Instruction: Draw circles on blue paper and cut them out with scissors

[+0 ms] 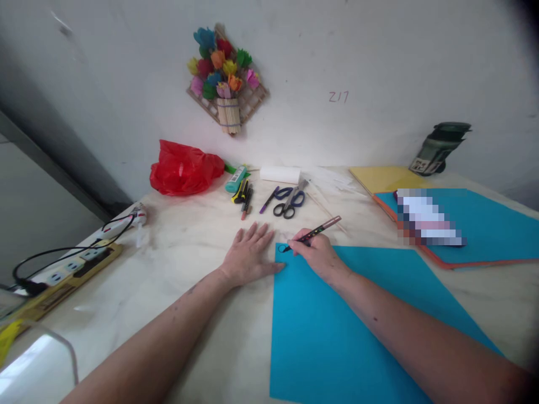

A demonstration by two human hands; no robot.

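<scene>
A large sheet of blue paper (320, 331) lies flat on the marble-patterned table. Near its far left corner is a small dark drawn loop (282, 248). My right hand (315, 251) is closed around a dark marker pen (322, 227), whose tip meets the paper beside that loop. Flat on the table to the left of the sheet, my left hand (250, 255) has its fingers spread, and its thumb touches the paper's left edge. Beyond the hands are two pairs of scissors (288, 205) and a purple pen (269, 200).
Markers and a cutter (244, 196), a teal bottle (236, 178), a red plastic bag (185, 168) and a white roll (280, 174) lie along the wall. A power strip (71, 275) with cords is at left. More coloured paper (497, 224) and a dark bottle (440, 148) stand right.
</scene>
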